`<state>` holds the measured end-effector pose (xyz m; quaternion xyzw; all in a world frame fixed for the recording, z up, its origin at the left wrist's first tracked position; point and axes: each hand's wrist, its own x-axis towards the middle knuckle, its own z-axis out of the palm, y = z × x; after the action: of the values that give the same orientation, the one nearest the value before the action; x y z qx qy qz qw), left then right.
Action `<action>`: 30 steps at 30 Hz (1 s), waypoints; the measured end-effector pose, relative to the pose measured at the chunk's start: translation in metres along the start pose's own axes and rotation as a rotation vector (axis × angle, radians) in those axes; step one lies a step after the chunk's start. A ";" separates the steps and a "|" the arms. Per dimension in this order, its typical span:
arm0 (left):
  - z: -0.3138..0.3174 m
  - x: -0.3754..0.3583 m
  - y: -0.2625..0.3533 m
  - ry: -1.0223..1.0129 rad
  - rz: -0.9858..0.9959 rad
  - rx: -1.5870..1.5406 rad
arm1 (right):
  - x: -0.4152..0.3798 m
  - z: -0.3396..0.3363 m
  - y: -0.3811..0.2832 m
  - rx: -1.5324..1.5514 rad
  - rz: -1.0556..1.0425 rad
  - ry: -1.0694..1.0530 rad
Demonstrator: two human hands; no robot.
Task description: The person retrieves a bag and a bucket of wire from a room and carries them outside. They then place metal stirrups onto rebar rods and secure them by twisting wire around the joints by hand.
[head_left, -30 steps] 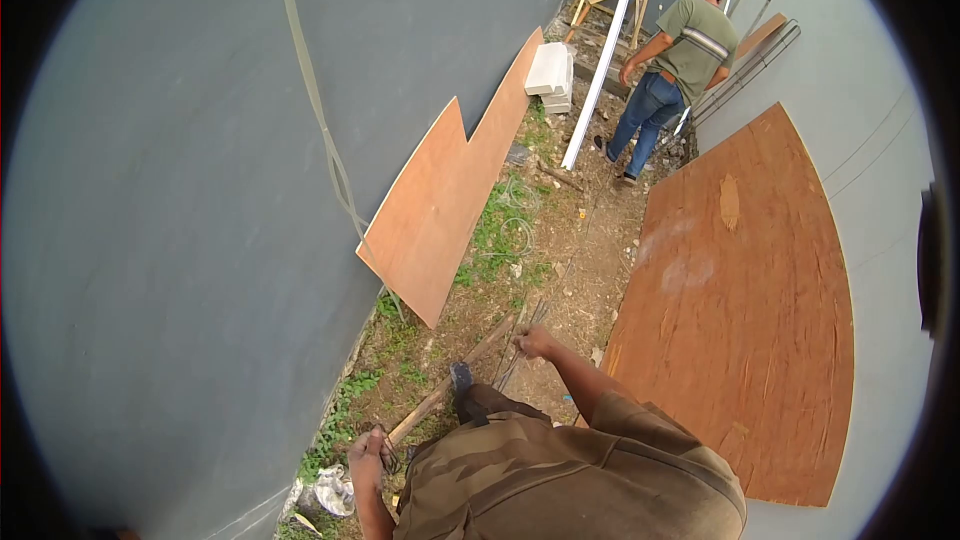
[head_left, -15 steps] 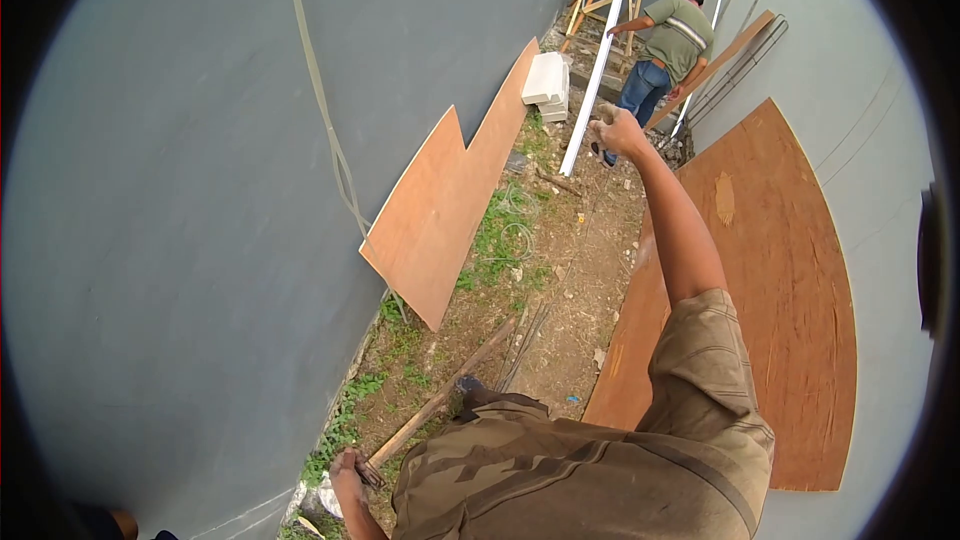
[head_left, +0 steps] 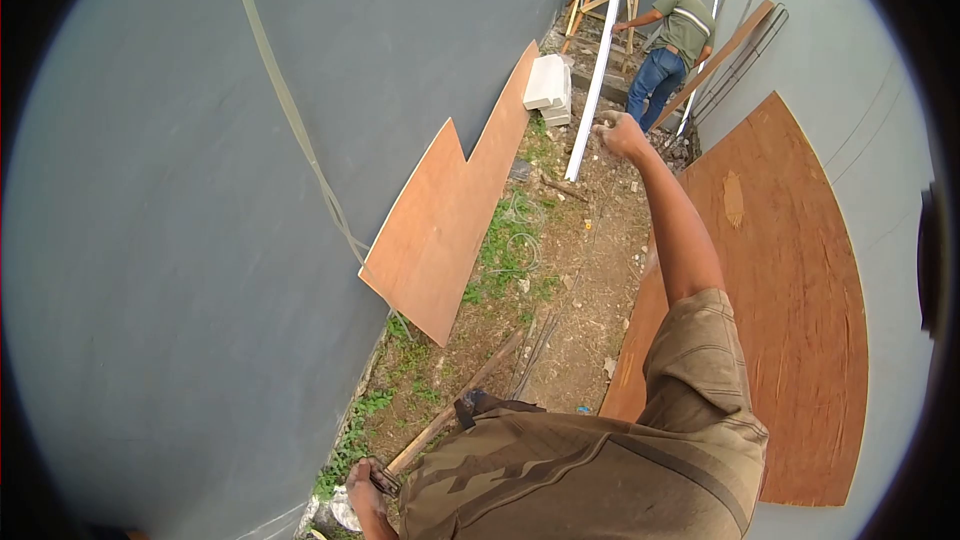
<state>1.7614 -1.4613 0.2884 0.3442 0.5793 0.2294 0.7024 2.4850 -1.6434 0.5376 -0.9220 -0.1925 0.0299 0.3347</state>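
My right hand (head_left: 622, 136) is stretched far forward at the end of my raised arm, dusty, its fingers loosely bent and apart with nothing in them. It overlaps the ground just right of the lower end of a long white strip (head_left: 598, 70), which a co-worker (head_left: 680, 40) grips higher up. Low at the left, my left hand (head_left: 364, 492) is closed around a small dark object (head_left: 383, 478), whose kind I cannot tell. Beside it, a wooden pole (head_left: 455, 408) slants away over the ground, partly hidden by my shirt.
A notched plywood sheet (head_left: 440, 240) leans on the grey wall (head_left: 200, 240) at left; a larger curved-looking one (head_left: 770, 320) leans at right. White blocks (head_left: 547, 85) are stacked ahead near a wooden trestle (head_left: 605, 0). Thin rods (head_left: 535, 345) and coiled wire (head_left: 522, 250) lie on the dirt.
My view has shifted slightly. My right hand's fingers are more bent than before. The co-worker ahead has leaned and stepped a little, still holding the white strip.
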 end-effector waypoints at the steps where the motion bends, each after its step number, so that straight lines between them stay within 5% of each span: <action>1: -0.002 0.003 -0.003 -0.014 -0.003 -0.015 | -0.011 0.012 0.003 -0.093 -0.034 -0.010; 5: -0.021 0.013 -0.020 -0.078 -0.018 -0.010 | -0.051 0.103 0.063 0.137 0.126 -0.319; 9: -0.036 0.016 -0.015 -0.105 -0.088 0.013 | -0.119 0.177 0.102 0.024 0.174 -0.460; 10: -0.039 0.024 -0.024 -0.084 -0.057 0.010 | -0.139 0.204 0.126 -0.053 -0.005 -0.523; 15: -0.032 0.009 -0.005 -0.082 -0.031 -0.046 | -0.330 0.311 0.143 0.081 0.525 -0.977; 19: -0.022 0.007 0.003 -0.035 -0.029 -0.035 | -0.431 0.421 0.213 0.188 0.271 -1.262; 22: -0.021 0.012 0.004 -0.079 -0.046 0.034 | -0.400 0.342 0.148 0.069 0.642 -1.359; 24: -0.003 0.005 0.020 -0.100 -0.020 0.073 | -0.363 0.325 0.174 0.215 0.673 -1.230; 30: -0.003 0.010 0.028 -0.096 0.053 0.054 | -0.195 0.192 0.117 0.077 0.375 -0.650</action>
<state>1.7630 -1.4351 0.3027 0.3888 0.5415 0.2151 0.7136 2.3086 -1.6826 0.3012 -0.8703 -0.1151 0.3890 0.2791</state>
